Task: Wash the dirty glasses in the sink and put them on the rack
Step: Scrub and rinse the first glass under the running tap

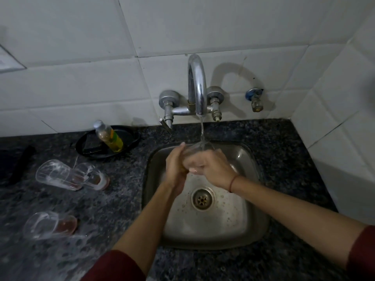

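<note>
A clear glass [197, 148] is held over the steel sink [251, 199], tilted under the water running from the tap [196, 86]. My left hand [175, 167] grips its base end from the left. My right hand [209, 166] wraps it from the right, fingers over the body. Three soapy glasses lie on their sides on the dark counter to the left: two side by side, one [55, 176] and another [93, 176], and a third glass [50, 225] nearer me. No rack is in view.
A bottle of yellow liquid [108, 135] lies in a black dish [129, 136] behind the glasses. A dark strip [21, 164] lies at far left. The speckled counter [111, 209] is wet and foamy. A small wall valve [255, 99] sits right of the tap.
</note>
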